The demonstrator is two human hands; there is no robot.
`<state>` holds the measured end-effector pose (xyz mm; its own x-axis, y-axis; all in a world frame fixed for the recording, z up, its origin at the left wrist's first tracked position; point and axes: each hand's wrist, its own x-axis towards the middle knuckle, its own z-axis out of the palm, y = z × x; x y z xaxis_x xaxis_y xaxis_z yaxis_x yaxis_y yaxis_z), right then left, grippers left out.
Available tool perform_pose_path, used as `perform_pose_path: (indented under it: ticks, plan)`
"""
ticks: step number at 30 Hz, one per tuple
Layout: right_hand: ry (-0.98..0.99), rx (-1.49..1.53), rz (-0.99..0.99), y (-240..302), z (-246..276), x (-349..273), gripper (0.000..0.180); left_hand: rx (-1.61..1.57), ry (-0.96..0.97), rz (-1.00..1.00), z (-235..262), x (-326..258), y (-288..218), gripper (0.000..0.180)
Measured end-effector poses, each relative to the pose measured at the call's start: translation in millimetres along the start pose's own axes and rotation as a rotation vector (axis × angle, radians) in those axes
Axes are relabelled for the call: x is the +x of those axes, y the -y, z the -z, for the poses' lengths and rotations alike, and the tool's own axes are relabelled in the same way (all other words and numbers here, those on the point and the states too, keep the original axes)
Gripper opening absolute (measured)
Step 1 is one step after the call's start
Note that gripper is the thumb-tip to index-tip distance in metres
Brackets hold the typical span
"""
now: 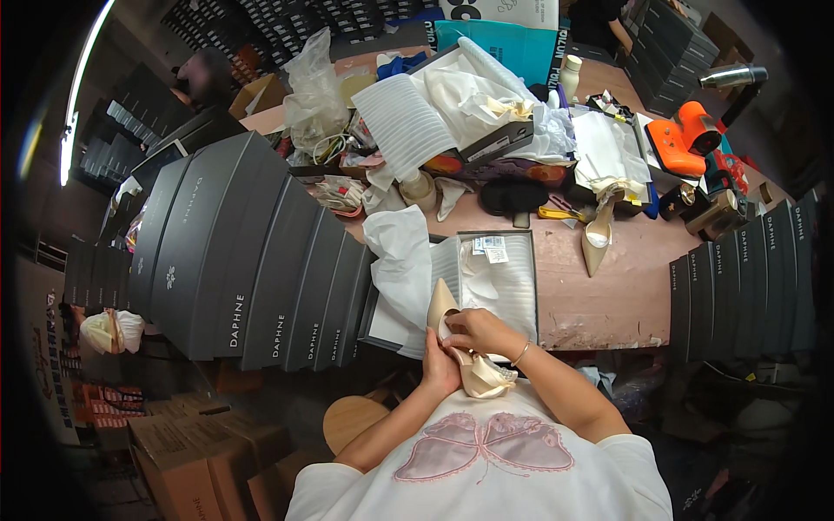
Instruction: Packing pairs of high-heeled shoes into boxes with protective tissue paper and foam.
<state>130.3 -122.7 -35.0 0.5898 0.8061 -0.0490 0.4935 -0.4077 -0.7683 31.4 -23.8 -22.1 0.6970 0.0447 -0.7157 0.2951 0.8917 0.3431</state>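
Note:
Close to my chest I hold a beige pointed-toe shoe (pixel 440 300), toe pointing away from me, with a pale bow (pixel 486 379) at its near end. My left hand (pixel 441 368) is closed around the shoe's left side. Fingers of my right hand (pixel 483 332) are bent together at the shoe's opening, where a bit of white shows; what they pinch is hidden. Beyond the shoe lies an open grey shoebox (pixel 534 300), lined with ribbed white foam sheet (pixel 508 300) and loose white tissue paper (pixel 401 247). A similar beige shoe (pixel 596 243) rests on the table to the right.
Stacked dark grey shoeboxes (pixel 217 252) flank the left, with another row (pixel 747 269) at the right. Behind stand an open box (pixel 499 143) with wrapping and an orange tool (pixel 682 143). Scissors with yellow handles (pixel 559 213) lie on the pink table (pixel 608 304).

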Motion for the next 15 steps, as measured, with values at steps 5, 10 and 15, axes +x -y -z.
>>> perform_pose_path:
  ticks: [5,10,15]
  plan:
    - [0.028,-0.233,-0.069,17.5,1.1,-7.5,0.025,0.092,0.0,-0.01,7.2,5.3,5.5,0.067]
    - [-0.006,-0.594,0.207,2.7,1.2,-14.7,0.021,0.186,-0.005,0.012,-3.1,2.4,5.4,0.07]
    - [-0.083,-0.537,0.216,-17.3,-5.4,-23.9,0.009,0.204,0.012,-0.011,-0.7,8.0,10.2,0.069]
